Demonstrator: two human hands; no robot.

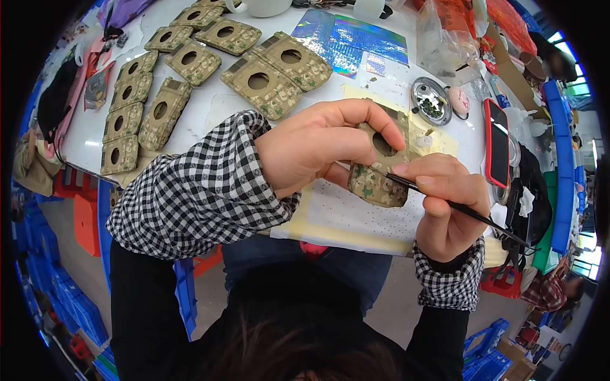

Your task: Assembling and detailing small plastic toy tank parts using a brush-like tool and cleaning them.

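Observation:
My left hand (324, 143) grips a camouflage-painted model vehicle hull (379, 188) with a round hole in its top. The fingers curl over its left side and near the hole. From the right, my right hand (448, 193) pinches a slim black pointed tool (473, 214). Its tip meets the hull's top just below the hole; whether it is a brush or tweezers I cannot tell. Under both hands lies a white sheet (337, 213) dotted with small dark specks. A round metal dish (416, 105) beyond my right hand holds small dark green bits.
Several similar camouflage hulls (267, 95) stand in groups at the far left and middle. Shiny bubble envelopes (368, 38) and a white mug (270, 6) are at the back. On the right are a red-edged phone (497, 143), a clear plastic bag (445, 47) and blue bins (562, 190).

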